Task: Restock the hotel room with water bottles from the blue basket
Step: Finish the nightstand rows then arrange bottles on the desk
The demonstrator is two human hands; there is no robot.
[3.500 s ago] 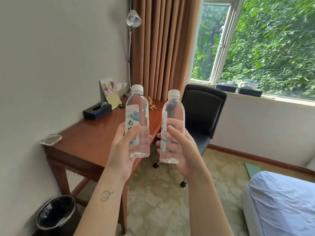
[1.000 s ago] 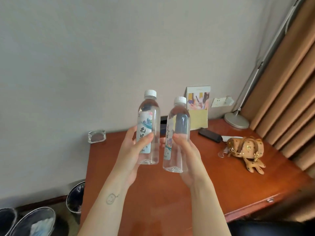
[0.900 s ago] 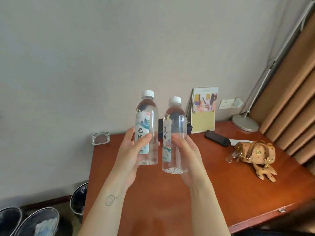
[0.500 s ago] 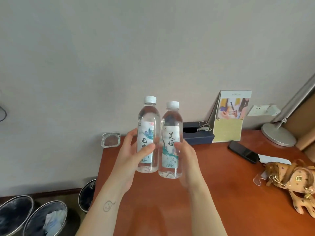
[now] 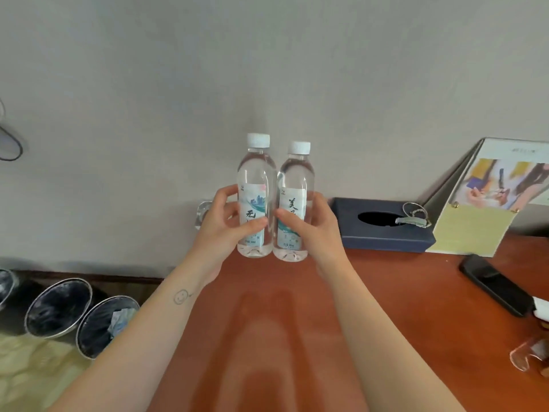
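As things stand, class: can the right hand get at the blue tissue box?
Likely yes: the tissue box sits just beside the right hand, nothing between, though that hand grips a water bottle.

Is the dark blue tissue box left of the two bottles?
No, the dark blue rectangular tissue box sits right of both clear plastic water bottles.

There is just one camera, worn on the person's head. It looks forward and down at a plain wall (image 5: 267,69) and the counter (image 5: 401,307) below it. The counter is very near. The left grip (image 5: 221,230) and right grip (image 5: 315,233) sit close in front, in the middle. Bins (image 5: 56,307) on the floor show low on the left.
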